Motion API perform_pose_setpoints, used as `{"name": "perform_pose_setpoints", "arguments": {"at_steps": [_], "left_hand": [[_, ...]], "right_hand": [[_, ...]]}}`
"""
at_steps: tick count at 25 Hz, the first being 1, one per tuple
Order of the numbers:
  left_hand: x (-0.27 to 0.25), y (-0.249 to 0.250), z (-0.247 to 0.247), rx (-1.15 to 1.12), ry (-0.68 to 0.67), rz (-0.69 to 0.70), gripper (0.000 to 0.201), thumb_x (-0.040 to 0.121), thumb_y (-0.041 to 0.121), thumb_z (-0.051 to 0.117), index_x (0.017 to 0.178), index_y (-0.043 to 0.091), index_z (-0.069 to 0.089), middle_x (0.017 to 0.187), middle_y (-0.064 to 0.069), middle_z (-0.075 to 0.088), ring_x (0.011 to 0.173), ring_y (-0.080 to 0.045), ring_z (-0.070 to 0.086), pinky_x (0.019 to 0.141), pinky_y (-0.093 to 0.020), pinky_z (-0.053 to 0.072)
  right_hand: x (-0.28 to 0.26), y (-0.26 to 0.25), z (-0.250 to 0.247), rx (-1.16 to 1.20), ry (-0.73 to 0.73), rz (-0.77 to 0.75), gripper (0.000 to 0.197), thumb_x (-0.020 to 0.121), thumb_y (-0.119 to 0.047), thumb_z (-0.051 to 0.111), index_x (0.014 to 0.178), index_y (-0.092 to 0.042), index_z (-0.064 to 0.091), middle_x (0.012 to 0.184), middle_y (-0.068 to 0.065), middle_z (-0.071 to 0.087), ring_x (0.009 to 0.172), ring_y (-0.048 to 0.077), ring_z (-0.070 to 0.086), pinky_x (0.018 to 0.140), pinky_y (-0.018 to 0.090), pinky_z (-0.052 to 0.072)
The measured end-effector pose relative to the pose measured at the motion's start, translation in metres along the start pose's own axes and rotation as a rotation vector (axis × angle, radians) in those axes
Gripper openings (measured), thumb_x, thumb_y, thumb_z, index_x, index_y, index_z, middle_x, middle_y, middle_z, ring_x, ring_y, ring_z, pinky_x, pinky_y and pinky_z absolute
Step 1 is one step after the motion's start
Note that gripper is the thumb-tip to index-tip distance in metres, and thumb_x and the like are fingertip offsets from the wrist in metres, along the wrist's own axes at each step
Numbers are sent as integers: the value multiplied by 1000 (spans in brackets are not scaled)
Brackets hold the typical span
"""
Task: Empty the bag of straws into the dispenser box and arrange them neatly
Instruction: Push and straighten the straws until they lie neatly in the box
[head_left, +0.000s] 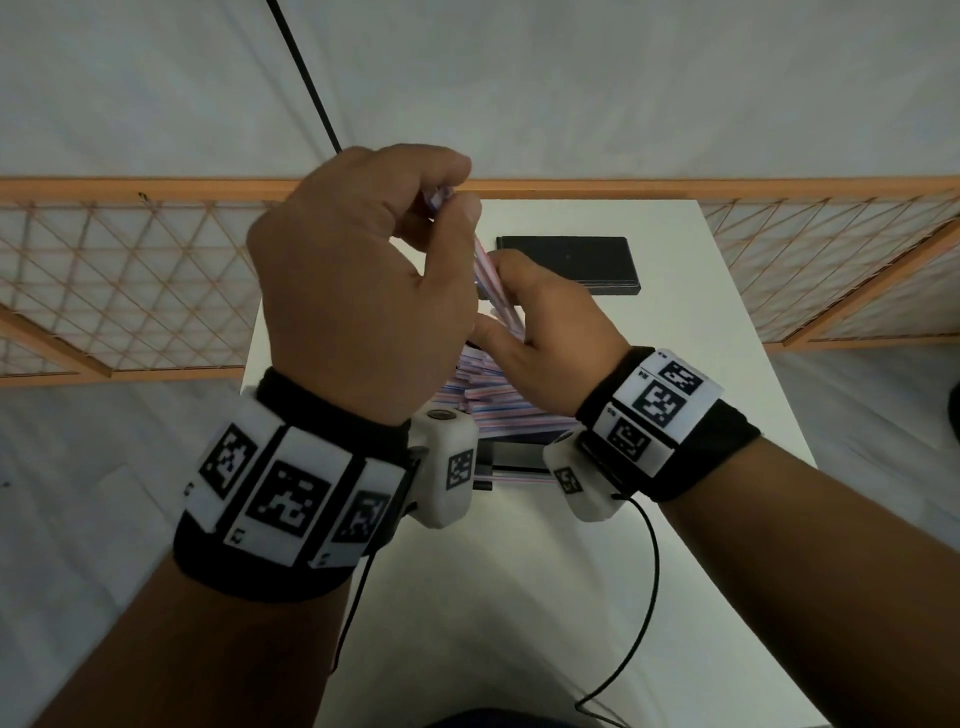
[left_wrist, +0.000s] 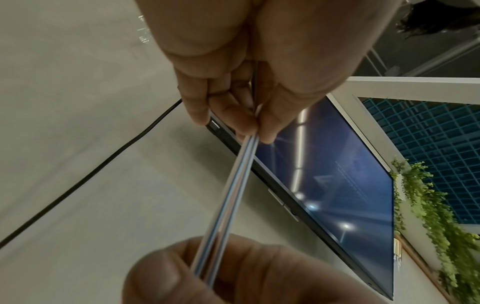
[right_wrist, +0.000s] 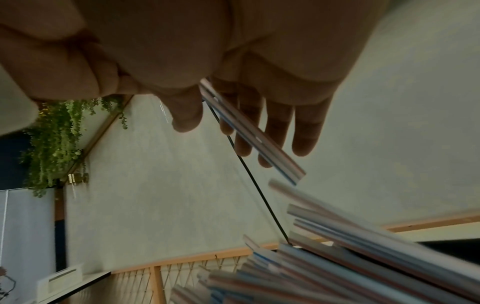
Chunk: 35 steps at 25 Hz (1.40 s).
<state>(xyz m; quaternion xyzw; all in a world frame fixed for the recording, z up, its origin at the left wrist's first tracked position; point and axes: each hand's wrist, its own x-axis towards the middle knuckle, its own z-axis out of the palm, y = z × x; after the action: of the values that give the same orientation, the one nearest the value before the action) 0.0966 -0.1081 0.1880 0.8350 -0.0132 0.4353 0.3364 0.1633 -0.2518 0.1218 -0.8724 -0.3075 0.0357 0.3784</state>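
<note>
A few striped straws (head_left: 485, 270) are held up between both hands above the table. My left hand (head_left: 447, 202) is raised and pinches their top ends; in the left wrist view its fingertips (left_wrist: 244, 123) close on the straws (left_wrist: 228, 205). My right hand (head_left: 498, 306) is lower and holds the same straws between thumb and fingers, with the straws (right_wrist: 249, 131) crossing its fingers (right_wrist: 303, 131). Under the hands a heap of striped straws (head_left: 483, 400) lies crisscrossed in the dispenser box (head_left: 519, 452), also seen as a blurred straw pile (right_wrist: 337, 267). No bag is in view.
A flat black lid (head_left: 566, 262) lies at the back of the white table (head_left: 675, 389). Wooden lattice panels (head_left: 130, 280) stand on both sides. A black cable (head_left: 644, 597) loops over the table's near right part. A dark screen (left_wrist: 337, 185) shows in the left wrist view.
</note>
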Motion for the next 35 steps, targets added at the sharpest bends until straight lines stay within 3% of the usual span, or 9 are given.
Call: {"name": "perform_pose_setpoints", "arguments": {"at_steps": [7, 12, 14, 17, 21, 24, 27, 31, 35], "left_hand": [[0, -1, 3, -506, -10, -317, 20, 96, 14, 53, 94, 7, 71, 79, -5, 68, 70, -15, 61, 66, -30, 48], [-15, 3, 21, -486, -320, -301, 55, 97, 45, 28, 134, 14, 55, 130, -1, 61, 125, -15, 55, 109, -38, 40], [-20, -5, 30, -497, -334, -353, 58, 94, 52, 26, 130, 18, 58, 129, 2, 62, 124, -11, 55, 109, -35, 40], [-19, -44, 39, -487, -91, -783, 33, 91, 53, 45, 100, 28, 66, 101, 10, 69, 99, -7, 63, 98, -39, 49], [-45, -99, 59, -70, -360, -1008, 35, 87, 34, 68, 122, 29, 64, 112, 2, 66, 106, -21, 65, 102, -44, 50], [-60, -110, 71, -54, -505, -1010, 38, 89, 36, 68, 126, 31, 65, 109, 2, 70, 101, -20, 68, 100, -42, 53], [-62, -108, 76, 15, -516, -924, 14, 89, 28, 70, 103, 29, 73, 87, 9, 70, 86, -14, 68, 90, -32, 56], [-54, -96, 70, 81, -459, -841, 9, 89, 21, 70, 86, 30, 71, 75, 16, 64, 69, 2, 59, 69, -17, 46], [-37, -76, 53, 19, -281, -723, 10, 88, 22, 70, 84, 31, 71, 75, 14, 67, 73, -8, 65, 74, -23, 49]], "right_hand": [[-10, 10, -3, -9, 113, 18, 38, 95, -41, 44, 77, -9, 52, 60, 4, 53, 56, 21, 50, 55, 33, 39], [-17, 9, -3, -164, 52, 33, 49, 92, -54, 37, 57, -19, 40, 49, -1, 44, 50, 26, 46, 50, 34, 35], [-18, 8, -1, -194, -9, 64, 51, 94, -54, 40, 56, -21, 37, 49, -3, 41, 52, 26, 44, 52, 34, 35], [-25, 31, 1, -223, -103, 208, 47, 95, -52, 49, 60, -22, 40, 52, -5, 42, 54, 22, 44, 55, 32, 30], [-37, 57, 15, -322, -202, 183, 39, 87, -61, 55, 85, -22, 51, 77, -6, 50, 79, 23, 54, 69, 32, 39], [-42, 68, 20, -322, -106, 164, 50, 78, -67, 57, 100, -23, 57, 95, -5, 53, 92, 21, 50, 82, 38, 42], [-50, 78, 18, -356, -61, 200, 46, 81, -60, 63, 108, -22, 60, 103, -1, 55, 98, 23, 49, 87, 41, 44], [-57, 86, 21, -370, -80, 266, 55, 85, -58, 54, 127, -22, 55, 121, 1, 55, 111, 25, 48, 95, 44, 43], [-59, 88, 22, -340, -85, 319, 50, 90, -50, 57, 130, -21, 53, 125, 2, 56, 113, 26, 49, 97, 43, 42]]}}
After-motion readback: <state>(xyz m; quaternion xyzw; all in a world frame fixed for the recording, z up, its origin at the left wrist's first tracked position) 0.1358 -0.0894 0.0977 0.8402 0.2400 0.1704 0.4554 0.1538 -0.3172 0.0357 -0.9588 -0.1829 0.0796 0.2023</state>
